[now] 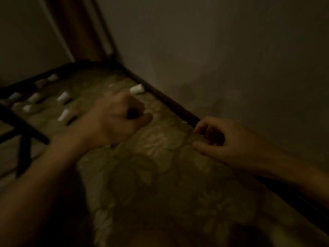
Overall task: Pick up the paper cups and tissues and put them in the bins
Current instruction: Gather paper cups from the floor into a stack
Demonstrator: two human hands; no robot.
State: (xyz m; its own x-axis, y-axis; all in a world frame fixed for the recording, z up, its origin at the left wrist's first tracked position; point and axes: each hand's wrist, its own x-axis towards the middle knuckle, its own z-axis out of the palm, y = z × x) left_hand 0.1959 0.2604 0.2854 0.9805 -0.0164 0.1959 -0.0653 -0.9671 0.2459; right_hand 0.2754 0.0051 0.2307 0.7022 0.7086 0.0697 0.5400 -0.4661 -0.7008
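Several paper cups (62, 96) lie tipped over on the bed (160, 175), most beyond and left of the left hand (115, 120). One cup (136, 89) sits just beyond it, by the dark frame rail (170, 106). Left hand: fingers curled tight, nothing visible inside. Right hand (222, 139), right of the left hand at the rail: fingers half curled, thumb apart. Too blurred to tell if it grips anything.

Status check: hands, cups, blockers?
Left hand curled, grip unclear. Right hand loose, empty. Paper cups lying on patterned cover, untouched. No bins in view.
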